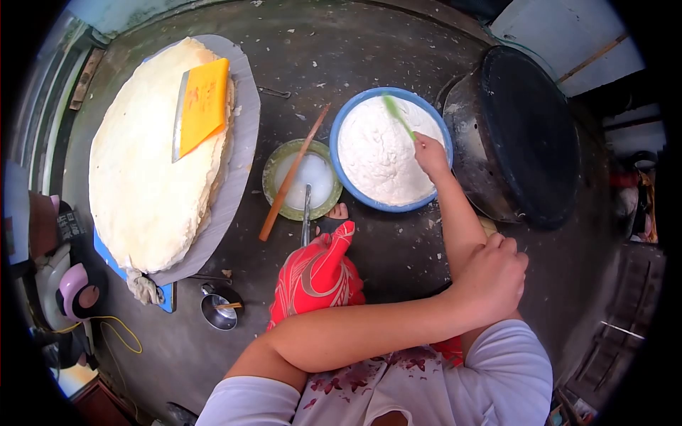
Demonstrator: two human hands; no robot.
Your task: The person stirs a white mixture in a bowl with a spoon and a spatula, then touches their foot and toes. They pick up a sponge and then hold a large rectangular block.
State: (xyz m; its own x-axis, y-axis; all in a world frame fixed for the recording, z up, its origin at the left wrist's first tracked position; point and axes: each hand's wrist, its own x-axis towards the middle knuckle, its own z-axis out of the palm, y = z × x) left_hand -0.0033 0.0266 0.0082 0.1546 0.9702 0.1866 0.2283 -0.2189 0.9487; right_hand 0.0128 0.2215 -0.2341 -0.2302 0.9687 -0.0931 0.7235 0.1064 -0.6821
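Observation:
A blue basin (pixel 337 135) is heaped with white flour (pixel 380 156). My right hand (pixel 430 157) reaches over its right side, fingers closed round a slim green utensil (pixel 399 117) whose flat far end lies over the flour. Across my body, my left hand (pixel 494 277) is curled over my right forearm (pixel 460 220); its fingertips are hidden. Left of the basin stands a green bowl (pixel 272 186) of milky liquid (pixel 316 177). A wooden stick (pixel 288 184) rests across this bowl, and a metal handle (pixel 306 216) sticks out of it.
At the left, a thick stack of pale round sheets (pixel 142 163) lies on a grey board (pixel 245 106), with a yellow scraper (pixel 206 106) on top. A small metal pot (pixel 219 312) sits below. A large dark-topped drum (pixel 529 135) stands right of the basin. Red patterned cloth (pixel 320 284) covers my knee.

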